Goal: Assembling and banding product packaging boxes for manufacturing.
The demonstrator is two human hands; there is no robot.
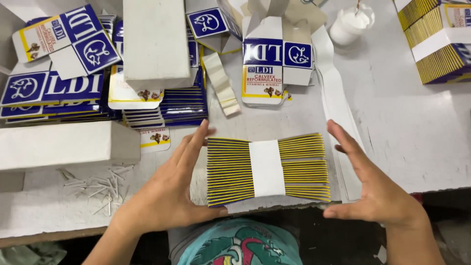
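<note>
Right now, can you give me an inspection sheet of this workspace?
Surface: grey worktable, scuffed.
Job's things: banded bundle of flat cartons, white paper band round its middle, lying at the near edge.
Clutter: loose blue-and-white flat cartons; white blocks; paper scraps; white pot; second banded bundle.
Hands: left hand open against the bundle's left end; right hand open just off its right end.
Cables: nothing seen.
Surroundings: the person's teal shirt below.

Glossy printed card stack (pixel 267 169), matt white paper band (pixel 266 168), seemingly rough table (pixel 417 122).
</note>
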